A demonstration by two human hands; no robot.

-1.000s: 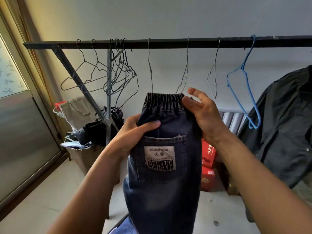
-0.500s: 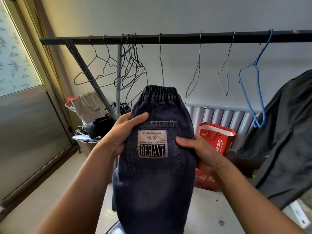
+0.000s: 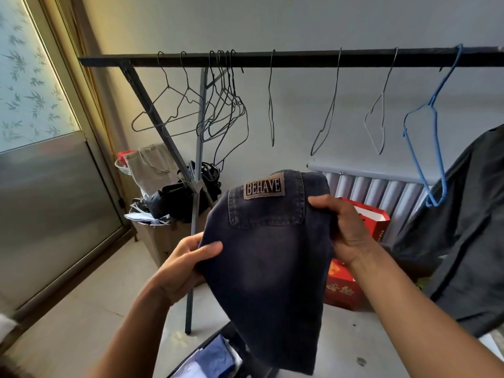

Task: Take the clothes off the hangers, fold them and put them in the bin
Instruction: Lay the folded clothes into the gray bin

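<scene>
Here, jeans [image 3: 267,274] patch [image 3: 264,186] reading "BEHAVE", left hand [image 3: 185,264], right hand [image 3: 345,230] gripping

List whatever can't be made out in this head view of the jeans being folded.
- The jeans: waistband and far side hidden behind the front fold, head view.
- The left hand and right hand: fingers behind the denim; only thumbs show.
- The bin: cut off by the bottom edge, partly covered by the jeans.
- The dark garment: cut by the right edge; its hanger is unseen.
</scene>
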